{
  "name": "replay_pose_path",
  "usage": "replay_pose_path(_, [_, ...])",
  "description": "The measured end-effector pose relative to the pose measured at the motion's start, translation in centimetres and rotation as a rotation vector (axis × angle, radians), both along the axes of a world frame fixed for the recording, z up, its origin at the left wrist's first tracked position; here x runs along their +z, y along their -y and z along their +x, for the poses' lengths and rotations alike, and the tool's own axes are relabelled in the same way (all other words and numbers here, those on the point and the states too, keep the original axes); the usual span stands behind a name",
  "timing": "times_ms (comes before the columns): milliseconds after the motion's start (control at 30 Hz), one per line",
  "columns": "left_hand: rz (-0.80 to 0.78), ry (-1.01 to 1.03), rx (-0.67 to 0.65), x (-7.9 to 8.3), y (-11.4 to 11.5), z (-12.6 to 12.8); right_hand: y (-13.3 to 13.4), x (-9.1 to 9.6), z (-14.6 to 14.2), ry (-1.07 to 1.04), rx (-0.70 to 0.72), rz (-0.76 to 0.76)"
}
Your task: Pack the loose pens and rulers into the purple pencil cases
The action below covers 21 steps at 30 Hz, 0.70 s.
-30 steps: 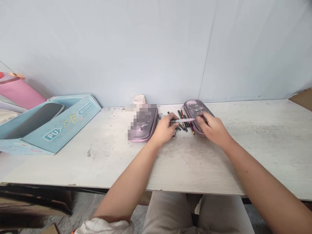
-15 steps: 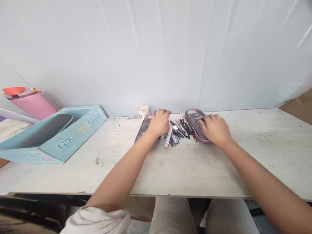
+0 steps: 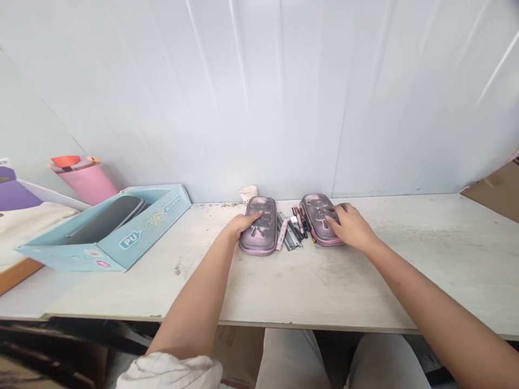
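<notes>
Two dark purple pencil cases with pink edges and embossed lids lie on the table. At the left pencil case point(image 3: 260, 237), my left hand point(image 3: 238, 226) grips the left edge, its thumb on the lid and its other fingers mostly hidden. My right hand point(image 3: 352, 226) is closed on the right side of the right pencil case point(image 3: 316, 204), thumb and fingers against the lid. Between the cases sit a pink tube-shaped stick point(image 3: 283, 233), grey rulers point(image 3: 291, 237) and several pens point(image 3: 300, 219), partly covered by the right case.
A paper cup point(image 3: 248, 192) stands behind the left case by the wall. Further left is a light blue box point(image 3: 121, 243) with a dark grey case point(image 3: 107, 219) inside, near a pink roll-shaped item point(image 3: 89, 181). A cardboard box point(image 3: 494, 189) sits at far right.
My left hand has moved from above the left case to its left edge. The right case has shifted left, closer to the pens, with my right hand on it. The view has turned slightly.
</notes>
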<state>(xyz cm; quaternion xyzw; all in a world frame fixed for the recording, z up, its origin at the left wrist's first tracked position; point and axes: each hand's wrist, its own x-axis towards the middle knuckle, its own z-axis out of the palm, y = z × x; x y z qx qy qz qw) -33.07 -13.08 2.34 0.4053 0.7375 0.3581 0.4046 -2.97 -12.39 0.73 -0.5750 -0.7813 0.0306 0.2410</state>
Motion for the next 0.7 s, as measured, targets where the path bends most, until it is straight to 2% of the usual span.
replay_pose_path(67, [0.087, 0.051, -0.032, 1.1, 0.5, 0.7, 0.2, 1.5, 0.5, -0.05, 0.063, 0.076])
replay_pose_path(133, [0.203, 0.102, -0.121, 2.8, 1.2, 1.7, 0.5, 3.6, 0.9, -0.124, 0.164, 0.153])
replay_pose_path(233, [0.268, 0.074, -0.428, 6.3, 2.7, 3.9, 1.4, 7.4, 0.9, -0.239, 0.35, 0.266])
replay_pose_path(300, [0.237, -0.071, -0.668, 8.7, 3.8, 5.6, 2.3, 9.7, 1.0, -0.251, 0.483, 0.298])
replay_pose_path(367, [0.231, -0.246, -0.846, 10.6, 4.9, 7.5, 3.2, 11.5, 1.4, -0.189, 0.634, 0.181])
replay_pose_path(467, [0.291, -0.384, -0.952, 12.0, 6.3, 9.9, 4.7, 12.9, 2.6, -0.015, 0.789, -0.163])
replay_pose_path(500, [0.299, -0.411, -0.969, 12.2, 6.6, 10.5, 5.2, 13.1, 3.0, 0.041, 0.788, -0.239])
replay_pose_path(567, [0.3, -0.462, -1.0, 12.4, 7.1, 11.6, 6.3, 13.2, 3.8, 0.14, 0.696, -0.271])
replay_pose_path(633, [0.308, -0.517, -1.017, 12.4, 7.6, 12.4, 7.1, 13.1, 4.6, 0.237, 0.558, -0.185])
replay_pose_path(700, [0.329, -0.567, -1.0, 12.6, 8.1, 13.0, 7.7, 13.1, 5.5, 0.35, 0.466, 0.016])
